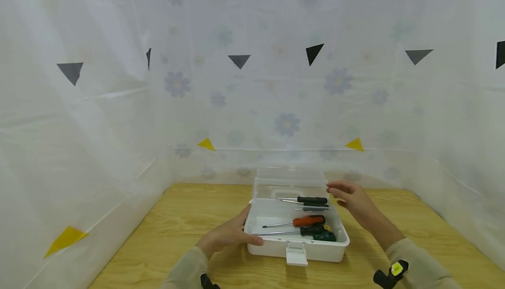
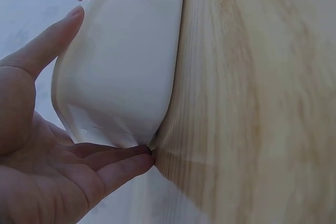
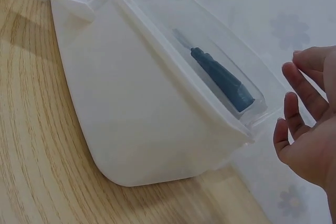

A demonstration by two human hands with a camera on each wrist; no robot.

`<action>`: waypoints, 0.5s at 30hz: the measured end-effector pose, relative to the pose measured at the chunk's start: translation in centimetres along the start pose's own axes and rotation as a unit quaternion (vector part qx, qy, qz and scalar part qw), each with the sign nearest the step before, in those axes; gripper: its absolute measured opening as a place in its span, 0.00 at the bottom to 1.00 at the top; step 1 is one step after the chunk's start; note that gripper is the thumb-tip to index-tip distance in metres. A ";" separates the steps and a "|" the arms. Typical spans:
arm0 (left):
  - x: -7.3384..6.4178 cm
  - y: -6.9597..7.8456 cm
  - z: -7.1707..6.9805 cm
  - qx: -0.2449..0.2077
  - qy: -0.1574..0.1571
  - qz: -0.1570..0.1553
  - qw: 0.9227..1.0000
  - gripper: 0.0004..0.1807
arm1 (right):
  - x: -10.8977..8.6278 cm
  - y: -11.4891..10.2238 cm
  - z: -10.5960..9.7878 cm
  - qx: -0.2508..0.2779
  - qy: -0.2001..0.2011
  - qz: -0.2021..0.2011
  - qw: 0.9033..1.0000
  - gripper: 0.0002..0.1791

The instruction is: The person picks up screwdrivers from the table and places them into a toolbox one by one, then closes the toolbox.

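A white plastic toolbox (image 1: 315,250) sits on the table with its clear lid (image 1: 290,176) tipped back. Inside it, toward the front, lie a screwdriver with an orange handle (image 1: 309,221), one with a black handle (image 1: 312,230) and a dark green handle (image 1: 325,236). More dark-handled screwdrivers (image 1: 312,200) lie along the back; the right wrist view shows one dark handle (image 3: 223,80) behind clear plastic. My left hand (image 1: 229,234) holds the box's left end, thumb at the front, fingers along the side. My right hand (image 1: 353,201) hovers beside the lid's right edge, fingers loosely bent, holding nothing.
A white latch (image 1: 296,254) hangs down at the front of the box. The wooden table (image 1: 189,210) extends to both sides. Pale flowered sheeting (image 1: 252,105) with dark and yellow triangles stands behind and at the sides.
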State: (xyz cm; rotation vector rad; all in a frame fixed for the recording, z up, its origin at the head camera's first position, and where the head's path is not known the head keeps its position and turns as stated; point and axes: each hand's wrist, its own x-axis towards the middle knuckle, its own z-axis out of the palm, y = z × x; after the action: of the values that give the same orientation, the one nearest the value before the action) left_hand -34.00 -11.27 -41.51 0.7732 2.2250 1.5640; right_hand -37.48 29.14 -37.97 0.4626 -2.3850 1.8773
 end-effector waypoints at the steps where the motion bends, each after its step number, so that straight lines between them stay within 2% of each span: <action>1: 0.0 0.0 0.0 0.000 -0.001 0.001 1.000 0.67 | -0.1 0.0 0.0 0.007 0.008 0.002 1.000 0.28; 15: -0.2 0.0 -0.4 0.015 -0.009 0.003 1.000 0.66 | -0.1 0.9 -0.4 0.028 0.040 0.012 0.999 0.28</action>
State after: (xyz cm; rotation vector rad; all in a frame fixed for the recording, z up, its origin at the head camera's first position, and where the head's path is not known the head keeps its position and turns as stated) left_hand -34.03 -11.75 -41.40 0.7989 2.2389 1.5238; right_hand -37.72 29.76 -38.73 0.3569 -2.3027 1.9383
